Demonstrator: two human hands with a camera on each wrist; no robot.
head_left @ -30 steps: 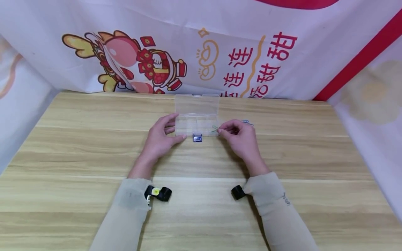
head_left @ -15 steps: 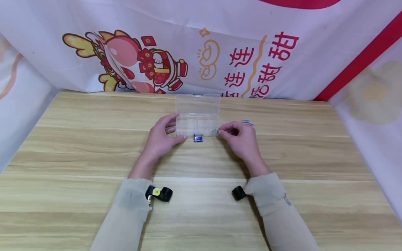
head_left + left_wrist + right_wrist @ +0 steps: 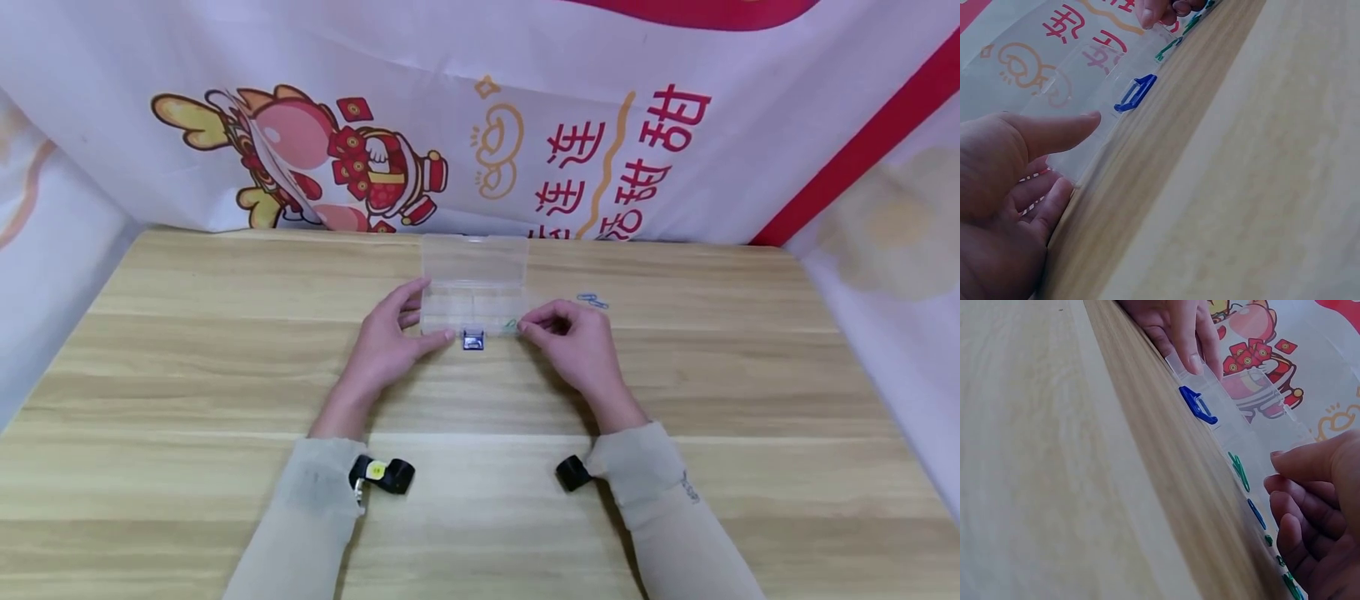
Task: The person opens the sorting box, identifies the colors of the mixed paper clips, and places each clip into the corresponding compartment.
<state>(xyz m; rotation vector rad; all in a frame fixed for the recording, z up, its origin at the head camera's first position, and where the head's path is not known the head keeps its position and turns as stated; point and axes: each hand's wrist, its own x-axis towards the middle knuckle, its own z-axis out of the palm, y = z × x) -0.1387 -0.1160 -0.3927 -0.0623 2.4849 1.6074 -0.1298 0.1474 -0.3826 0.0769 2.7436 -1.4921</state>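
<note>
A clear plastic compartment box (image 3: 450, 310) stands with its lid (image 3: 474, 260) raised, and a blue latch (image 3: 472, 339) hangs at its front. My left hand (image 3: 386, 337) grips the box's left end, the thumb along the front edge. A green paper clip (image 3: 1239, 471) lies inside the front right compartment. Beside that corner is my right hand (image 3: 570, 342); in the right wrist view its thumb and index fingertip are slightly apart, with nothing seen between them. Its other fingers are loosely curled.
Blue paper clips (image 3: 592, 301) lie on the wooden table (image 3: 480, 517) right of the box. Beyond the right hand's fingertips, the right wrist view shows more green clips (image 3: 1291, 586). A printed cloth (image 3: 480, 50) hangs close behind the box.
The green paper clip that stood tilted at the right hand's fingertips has dropped flat into the compartment. The right hand has let it go; the left hand keeps its hold.
</note>
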